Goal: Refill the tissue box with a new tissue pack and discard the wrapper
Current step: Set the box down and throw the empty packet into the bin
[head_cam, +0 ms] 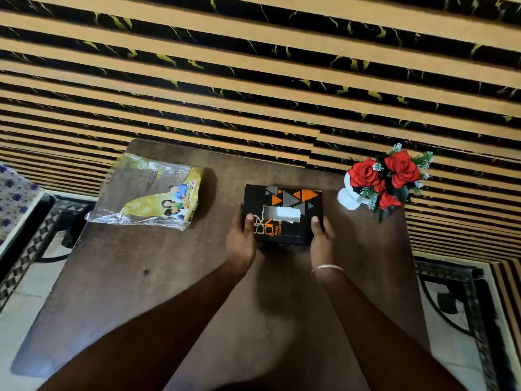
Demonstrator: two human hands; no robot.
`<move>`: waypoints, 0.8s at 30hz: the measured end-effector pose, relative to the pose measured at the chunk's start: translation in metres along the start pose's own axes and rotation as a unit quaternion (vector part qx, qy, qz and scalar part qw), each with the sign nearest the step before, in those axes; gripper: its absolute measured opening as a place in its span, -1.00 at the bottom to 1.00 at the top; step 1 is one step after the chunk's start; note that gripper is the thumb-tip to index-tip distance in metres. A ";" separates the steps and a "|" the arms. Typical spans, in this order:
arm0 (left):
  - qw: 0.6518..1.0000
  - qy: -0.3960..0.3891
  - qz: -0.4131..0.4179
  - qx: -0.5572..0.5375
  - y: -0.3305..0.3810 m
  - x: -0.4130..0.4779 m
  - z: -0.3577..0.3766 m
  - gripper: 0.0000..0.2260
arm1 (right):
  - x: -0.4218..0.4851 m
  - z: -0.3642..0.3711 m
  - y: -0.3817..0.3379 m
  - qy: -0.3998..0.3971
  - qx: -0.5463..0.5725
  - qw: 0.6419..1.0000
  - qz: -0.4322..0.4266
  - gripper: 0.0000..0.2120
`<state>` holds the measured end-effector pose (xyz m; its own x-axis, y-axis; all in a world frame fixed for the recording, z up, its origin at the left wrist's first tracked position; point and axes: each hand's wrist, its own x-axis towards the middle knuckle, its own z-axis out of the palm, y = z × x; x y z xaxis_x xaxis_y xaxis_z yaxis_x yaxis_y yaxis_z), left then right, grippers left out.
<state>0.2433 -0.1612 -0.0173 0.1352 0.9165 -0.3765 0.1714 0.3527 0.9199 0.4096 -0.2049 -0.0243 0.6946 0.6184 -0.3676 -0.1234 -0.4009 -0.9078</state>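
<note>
A black tissue box (282, 198) with orange and grey triangles sits on the brown table (146, 277), just right of centre. White tissue shows through the torn slot in its top. My left hand (242, 241) grips the box's near left corner, thumb on the top face. On the near right corner is my right hand (321, 241), also with its thumb on top. A flattened clear and yellow plastic wrapper (152, 190) lies apart from the box at the table's far left.
A white vase of red artificial roses (383, 179) stands at the table's far right corner, close to the box. A striped black and tan wall rises right behind the table. Patterned floor shows on both sides, and a floral fabric (14, 193) at the left edge.
</note>
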 end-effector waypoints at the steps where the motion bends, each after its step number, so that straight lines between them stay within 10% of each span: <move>1: 1.000 -0.001 -0.002 -0.005 0.007 0.014 0.000 -0.57 | 0.010 0.007 -0.007 -0.001 0.011 1.000 0.005 -0.53; 24: 0.998 -0.031 0.004 -0.058 0.050 0.155 0.018 -0.65 | 0.138 0.069 -0.044 -0.039 -0.023 0.999 -0.003 -0.56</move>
<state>0.2900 -0.0051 -0.0316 0.1966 0.9070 -0.3725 0.0560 0.3689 0.9278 0.4623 -0.0556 -0.0491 0.6372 0.6711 -0.3788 -0.0851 -0.4273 -0.9001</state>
